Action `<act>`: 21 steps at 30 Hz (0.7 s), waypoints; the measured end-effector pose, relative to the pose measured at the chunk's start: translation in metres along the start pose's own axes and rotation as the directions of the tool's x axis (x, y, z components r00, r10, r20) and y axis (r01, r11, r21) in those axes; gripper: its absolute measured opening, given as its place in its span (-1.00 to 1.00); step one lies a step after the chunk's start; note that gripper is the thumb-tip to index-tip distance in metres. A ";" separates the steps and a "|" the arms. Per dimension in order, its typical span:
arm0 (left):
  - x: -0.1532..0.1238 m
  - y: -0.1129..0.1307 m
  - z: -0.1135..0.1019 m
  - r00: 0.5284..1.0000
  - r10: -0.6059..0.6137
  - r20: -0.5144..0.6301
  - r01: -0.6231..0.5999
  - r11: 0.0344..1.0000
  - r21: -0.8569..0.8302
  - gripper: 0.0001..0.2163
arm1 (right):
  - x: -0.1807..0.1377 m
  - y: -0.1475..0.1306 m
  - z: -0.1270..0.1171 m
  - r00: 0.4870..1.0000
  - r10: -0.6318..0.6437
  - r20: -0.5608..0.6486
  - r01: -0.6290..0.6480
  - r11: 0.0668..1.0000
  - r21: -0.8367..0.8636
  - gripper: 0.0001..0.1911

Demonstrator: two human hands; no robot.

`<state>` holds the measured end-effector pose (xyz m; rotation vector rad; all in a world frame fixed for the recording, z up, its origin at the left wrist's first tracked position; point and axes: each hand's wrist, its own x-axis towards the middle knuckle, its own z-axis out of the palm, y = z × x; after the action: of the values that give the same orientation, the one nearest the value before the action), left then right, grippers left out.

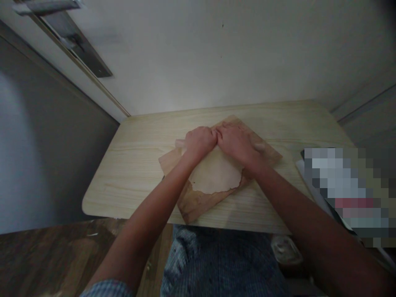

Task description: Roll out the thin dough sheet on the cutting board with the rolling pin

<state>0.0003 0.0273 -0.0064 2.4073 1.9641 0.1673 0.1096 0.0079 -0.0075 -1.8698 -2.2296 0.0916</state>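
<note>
Item: light wood-grain table (117, 177), wall side. On it, left to right: I log left hand (201, 142), curled, hold unclear; dough sheet (216, 175), ragged-edged, on brown board (198, 206), judged largely flattened, rim not yet even; right hand (235, 142), curled likewise, hold unclear.

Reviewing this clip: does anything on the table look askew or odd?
Yes, mildly. The brown board sits askew: its sides run diagonally to those of the pale table, with one corner close to the front edge. The dough-like sheet on it has a ragged, uneven near edge.
</note>
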 end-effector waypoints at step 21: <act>-0.003 0.003 0.001 0.995 -0.038 -0.095 0.037 0.999 -0.014 -0.63 | -0.005 -0.006 -0.001 0.995 0.082 -0.062 -0.085 0.995 -0.047 -0.57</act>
<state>0.0023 0.0238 -0.0069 2.3959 2.0390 0.2968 0.1052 0.0021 -0.0059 -1.9648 -2.1328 -0.0057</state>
